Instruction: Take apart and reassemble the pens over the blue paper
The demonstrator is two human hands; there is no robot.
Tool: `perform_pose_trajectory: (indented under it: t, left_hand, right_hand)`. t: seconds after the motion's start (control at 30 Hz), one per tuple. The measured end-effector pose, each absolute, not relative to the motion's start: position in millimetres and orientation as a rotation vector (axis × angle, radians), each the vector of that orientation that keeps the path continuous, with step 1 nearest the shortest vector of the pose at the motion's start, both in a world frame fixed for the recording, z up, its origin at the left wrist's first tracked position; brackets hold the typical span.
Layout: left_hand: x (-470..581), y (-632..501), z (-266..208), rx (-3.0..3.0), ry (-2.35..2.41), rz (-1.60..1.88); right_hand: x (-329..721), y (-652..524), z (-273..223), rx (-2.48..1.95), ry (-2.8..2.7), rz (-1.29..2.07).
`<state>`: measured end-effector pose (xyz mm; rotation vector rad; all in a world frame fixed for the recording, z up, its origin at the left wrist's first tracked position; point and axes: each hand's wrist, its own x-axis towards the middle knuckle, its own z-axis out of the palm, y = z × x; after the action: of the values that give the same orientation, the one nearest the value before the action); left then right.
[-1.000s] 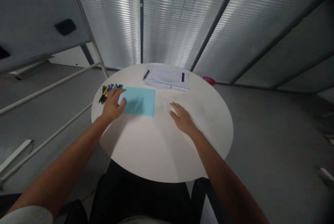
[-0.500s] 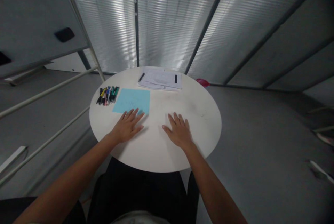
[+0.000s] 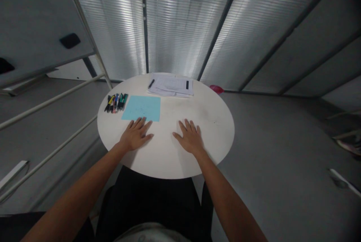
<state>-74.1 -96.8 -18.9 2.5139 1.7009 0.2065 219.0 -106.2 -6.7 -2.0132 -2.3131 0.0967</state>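
My left hand [image 3: 134,136] rests palm down with fingers spread on the round white table [image 3: 169,155]. Its fingertips reach the lower edge of a light blue sheet of paper [image 3: 143,107], which bears faint marks. To the right, my right hand [image 3: 190,137] lies flat on the bare tabletop, fingers apart, holding nothing. Several pens and markers [image 3: 116,103] in black, yellow, red, blue and green lie side by side left of the blue sheet. A stack of white papers [image 3: 170,85] is at the far edge, with a dark pen [image 3: 151,83] on its left side.
A whiteboard on a pale metal frame [image 3: 56,101] stands close at the left of the table. Behind the table rises a ribbed translucent wall [image 3: 172,24]. A pink object [image 3: 216,89] shows just past the table's far right edge.
The view has shifted slightly, so the table and wall appear a little further left. Both hands remain flat on the table, in nearly the same places.
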Motion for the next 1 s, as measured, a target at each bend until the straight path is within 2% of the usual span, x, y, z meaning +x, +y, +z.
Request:
perform_pose_trajectory:
  t: [1.0]
  left_hand:
    - [-73.6, -94.4, -16.2, 2.492, 1.703, 0.152]
  right_hand:
    - [219.8, -102.6, -10.6, -1.983, -2.294, 0.076]
